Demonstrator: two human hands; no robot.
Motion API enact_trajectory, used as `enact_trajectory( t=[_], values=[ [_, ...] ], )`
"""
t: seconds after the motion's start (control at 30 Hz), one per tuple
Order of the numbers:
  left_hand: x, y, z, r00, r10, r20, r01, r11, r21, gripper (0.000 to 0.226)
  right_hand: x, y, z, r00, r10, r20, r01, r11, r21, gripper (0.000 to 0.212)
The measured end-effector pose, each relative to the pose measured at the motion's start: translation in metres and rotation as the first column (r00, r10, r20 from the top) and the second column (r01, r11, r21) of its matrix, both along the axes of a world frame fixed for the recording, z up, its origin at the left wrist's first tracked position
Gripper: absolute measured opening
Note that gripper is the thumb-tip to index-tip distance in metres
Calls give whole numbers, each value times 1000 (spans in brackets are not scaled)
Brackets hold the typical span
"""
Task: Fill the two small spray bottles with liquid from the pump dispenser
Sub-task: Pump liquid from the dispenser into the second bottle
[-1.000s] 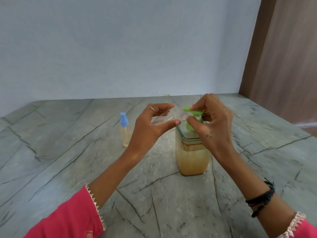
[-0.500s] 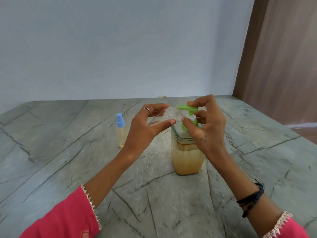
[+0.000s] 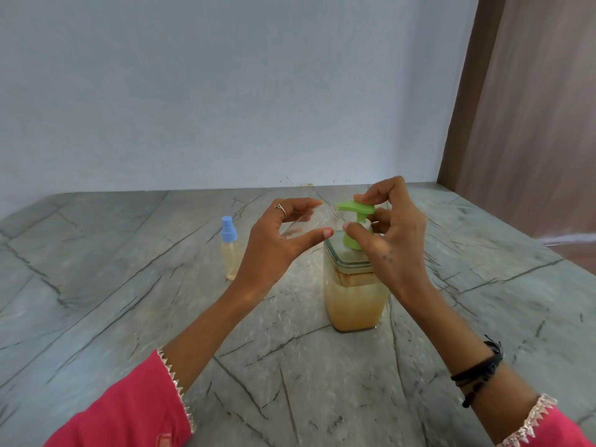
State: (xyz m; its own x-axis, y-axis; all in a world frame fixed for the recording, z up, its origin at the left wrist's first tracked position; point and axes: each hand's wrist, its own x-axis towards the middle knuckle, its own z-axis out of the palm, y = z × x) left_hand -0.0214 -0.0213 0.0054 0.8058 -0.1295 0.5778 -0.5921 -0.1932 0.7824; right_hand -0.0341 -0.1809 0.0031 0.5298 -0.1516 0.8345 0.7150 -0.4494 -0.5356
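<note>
Head view: pump dispenser (image 3: pixel 354 285), clear square jar w/ amber liquid up to approx. three-quarters, stands upright on veined stone counter (image 3: pixel 129 317) and serves as landmark. Right hand (image 3: pixel 392 240) sits over its top, index finger curled onto the green pump head (image 3: pixel 356 208), thumb in front of the green collar; grip closed round the pump. Left hand (image 3: pixel 274 246), just left of the dispenser, pinches an uncapped clear spray bottle (image 3: pixel 309 222) between thumb and fingers, tilted, mouth at the green spout. That bottle looks empty or nearly so; blur prevents certainty. Second spray bottle (image 3: pixel 229 250), blue cap on, stands further left of the dispenser, holding pale yellow liquid, so judged already filled. Remaining, by judgement: pump liquid into the held bottle, then recap; its cap isn't in view. Vs. 0.5 s ago: pump head a little higher rel. to jar rim, right thumb moved closer to the left thumb; bottle hold and blue-capped bottle unchanged.
</note>
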Motion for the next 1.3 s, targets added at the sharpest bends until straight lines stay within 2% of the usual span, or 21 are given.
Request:
enact_trajectory(
  t=[0.2, 0.27, 0.33, 0.4, 0.5, 0.6, 0.7, 0.77, 0.97, 1.1, 1.3],
  values=[
    [-1, 1, 3, 1000, -8, 15, 8, 1000, 3, 46, -7, 1, -16, 992, 85, -93, -83, 996, 30, 47],
    [-1, 2, 4, 1000, -9, 12, 9, 1000, -1, 44, -11, -2, -20, 971, 163, -176, -143, 982, 120, 47],
    [-2, 2, 5, 1000, -13, 9, 13, 1000, -7, 43, -17, -2, -17, 920, 255, -297, -177, 947, 267, 47],
    [-3, 1, 5, 1000, -19, 3, 19, 1000, -14, 42, -21, -1, -10, 855, 300, -424, -143, 921, 363, 57],
    [-3, 1, 4, 1000, -9, 3, 9, 1000, -7, 42, -22, 1, 4, 771, 262, -580, -67, 940, 336, 76],
    [-2, 2, 5, 1000, -2, 6, 2, 1000, -6, 43, -25, 3, 18, 691, 288, -663, -75, 941, 330, 73],
    [-3, 2, 4, 1000, 3, 15, -3, 1000, 2, 41, -23, -1, 26, 622, 379, -685, -110, 909, 403, 40],
    [-3, 1, 4, 1000, 7, 20, -7, 1000, 8, 41, -23, -4, 29, 572, 445, -689, -120, 876, 467, 31],
    [-3, 1, 4, 999, -10, 32, 10, 1000, 13, 41, -14, -11, 29, 531, 503, -682, -107, 839, 534, 22],
    [-2, 3, 4, 999, -3, 45, 1, 999, 44, 39, -11, -11, 31, 569, 456, -684, -78, 858, 507, 18],
    [-3, 2, 4, 999, -9, 47, 7, 999, 44, 39, -19, -12, 33, 518, 520, -680, -202, 846, 493, 28]
  ],
)
